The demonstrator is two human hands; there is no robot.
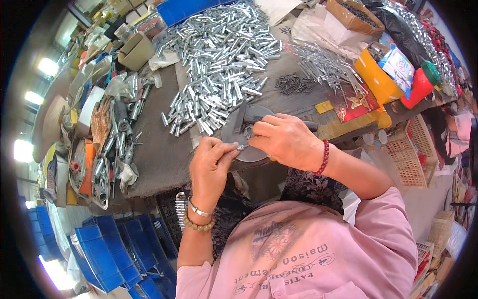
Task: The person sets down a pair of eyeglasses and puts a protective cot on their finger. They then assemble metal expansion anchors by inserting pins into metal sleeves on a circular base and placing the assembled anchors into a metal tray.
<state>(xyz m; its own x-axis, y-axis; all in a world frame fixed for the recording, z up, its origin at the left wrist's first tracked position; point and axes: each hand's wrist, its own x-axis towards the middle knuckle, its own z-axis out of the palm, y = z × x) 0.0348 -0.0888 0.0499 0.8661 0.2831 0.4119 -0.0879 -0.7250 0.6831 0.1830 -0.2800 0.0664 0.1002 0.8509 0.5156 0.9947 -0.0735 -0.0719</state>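
Note:
My left hand (pixel 211 162) is closed in a pinch at the table's front edge. A small silver metal piece (pixel 241 147) shows at its fingertips. Just right of it, my right hand (pixel 286 139) is closed with its fingers curled down; what they hold is hidden beneath them. Both hands are over a dark metal fixture (pixel 237 118) with a rounded base plate (pixel 255 156). Beyond the fixture lies a large heap of short silver metal tubes (pixel 224 60). To the right are a small pile of dark pins (pixel 295 84) and a bundle of thin silver rods (pixel 326 65).
Pliers and other hand tools (pixel 119 124) crowd the table's left side. A yellow box (pixel 376 74), a red bottle with a green cap (pixel 420 85) and a cardboard box (pixel 354 16) stand right. Blue bins (pixel 104 249) and a plastic crate (pixel 411 152) are below table height.

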